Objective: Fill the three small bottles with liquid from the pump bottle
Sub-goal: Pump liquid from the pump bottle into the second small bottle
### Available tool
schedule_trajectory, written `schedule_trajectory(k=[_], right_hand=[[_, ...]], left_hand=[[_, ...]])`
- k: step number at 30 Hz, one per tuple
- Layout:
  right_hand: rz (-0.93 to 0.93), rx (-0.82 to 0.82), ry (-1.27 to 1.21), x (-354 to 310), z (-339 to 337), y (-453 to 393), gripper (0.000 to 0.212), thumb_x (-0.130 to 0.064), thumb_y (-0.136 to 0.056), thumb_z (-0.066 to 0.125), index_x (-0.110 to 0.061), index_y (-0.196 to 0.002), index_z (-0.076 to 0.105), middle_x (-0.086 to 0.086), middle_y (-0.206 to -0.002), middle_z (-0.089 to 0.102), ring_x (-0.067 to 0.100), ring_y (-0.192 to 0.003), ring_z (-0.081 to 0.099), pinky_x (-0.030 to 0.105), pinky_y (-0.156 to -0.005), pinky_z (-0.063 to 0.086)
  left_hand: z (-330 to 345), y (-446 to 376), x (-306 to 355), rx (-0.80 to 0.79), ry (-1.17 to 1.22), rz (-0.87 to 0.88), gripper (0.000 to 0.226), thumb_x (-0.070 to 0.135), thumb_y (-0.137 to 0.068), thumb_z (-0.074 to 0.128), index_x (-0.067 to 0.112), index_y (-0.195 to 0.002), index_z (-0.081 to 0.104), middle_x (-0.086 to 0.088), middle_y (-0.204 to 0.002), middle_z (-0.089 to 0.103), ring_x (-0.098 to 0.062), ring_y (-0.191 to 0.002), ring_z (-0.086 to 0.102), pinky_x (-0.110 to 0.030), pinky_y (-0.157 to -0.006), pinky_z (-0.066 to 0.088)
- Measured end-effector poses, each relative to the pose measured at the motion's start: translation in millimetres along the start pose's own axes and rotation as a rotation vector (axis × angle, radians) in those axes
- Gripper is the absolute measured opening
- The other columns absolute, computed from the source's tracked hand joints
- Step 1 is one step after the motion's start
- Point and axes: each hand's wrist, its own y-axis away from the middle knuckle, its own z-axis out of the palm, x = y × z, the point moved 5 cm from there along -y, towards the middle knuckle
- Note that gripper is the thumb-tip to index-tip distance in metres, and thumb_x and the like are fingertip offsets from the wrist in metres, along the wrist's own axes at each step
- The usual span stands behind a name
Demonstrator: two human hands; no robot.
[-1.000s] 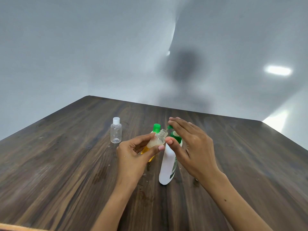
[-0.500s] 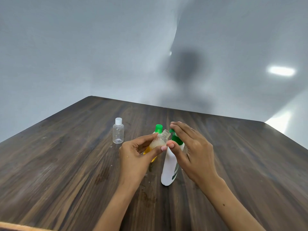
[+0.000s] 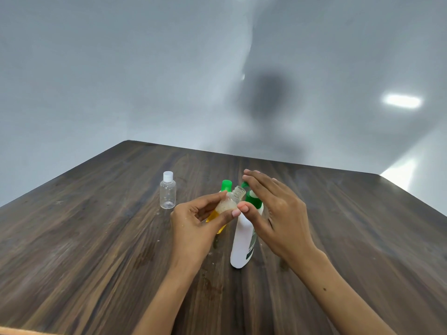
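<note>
My left hand (image 3: 191, 228) grips a small uncapped clear bottle (image 3: 233, 198), tilted with its mouth up against the nozzle of the white pump bottle (image 3: 242, 245). This small bottle holds some pale foamy liquid. The fingers of my right hand (image 3: 278, 213) lie straight over the green pump head (image 3: 254, 201), and its thumb touches my left thumb beside the small bottle. Behind my left hand stands a small bottle with a green cap (image 3: 226, 185) and yellow liquid, mostly hidden. Further left stands a clear, empty-looking small bottle with a white cap (image 3: 167, 194).
Everything stands on a dark wooden table (image 3: 96, 238), with a few wet drops around the pump bottle's base. Plain grey walls rise behind the table's far edge.
My right hand's fingers went down on the pump head and have come back up a little. My left hand keeps the small bottle at the nozzle.
</note>
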Motion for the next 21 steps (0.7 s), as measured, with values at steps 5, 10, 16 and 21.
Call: schedule_trajectory(k=[5,10,16,21], right_hand=[[0.018,0.006,-0.003,-0.7,2.6,0.9,0.074,-0.065,-0.093,0.023,-0.010,-0.116,0.066,0.001,-0.122,0.064,0.017,-0.114,0.058,0.037,-0.095,0.048],[0.022,0.000,-0.019,0.7,3.7,2.3,0.073,-0.065,-0.092,0.024,-0.011,-0.117,0.066,0.001,-0.123,0.063,0.016,-0.115,0.058,0.038,-0.095,0.049],[0.018,0.004,-0.012,-1.1,3.9,-0.5,0.072,-0.065,-0.092,0.025,-0.011,-0.116,0.067,0.001,-0.121,0.064,0.016,-0.115,0.058,0.035,-0.095,0.047],[0.025,-0.009,-0.031,0.6,3.0,1.2,0.072,-0.065,-0.093,0.024,-0.012,-0.119,0.065,-0.001,-0.125,0.062,0.014,-0.118,0.055,0.034,-0.098,0.045]], left_hand=[[0.3,-0.5,-1.2,0.007,-0.010,0.002,0.051,0.038,-0.051,0.077,0.022,-0.100,0.073,0.010,-0.094,0.075,-0.003,-0.090,0.071,-0.019,-0.079,0.056],[-0.5,-2.3,-0.7,0.009,-0.017,-0.001,0.052,0.036,-0.052,0.079,0.019,-0.101,0.074,0.006,-0.096,0.076,-0.005,-0.091,0.071,-0.023,-0.081,0.057],[0.7,-1.8,2.9,0.012,-0.010,0.009,0.056,0.041,-0.049,0.076,0.020,-0.101,0.073,0.011,-0.094,0.074,-0.001,-0.089,0.070,-0.016,-0.077,0.056],[0.1,-1.8,1.2,0.006,-0.024,0.013,0.053,0.038,-0.052,0.078,0.019,-0.101,0.073,0.006,-0.096,0.075,-0.004,-0.090,0.071,-0.023,-0.081,0.058]])
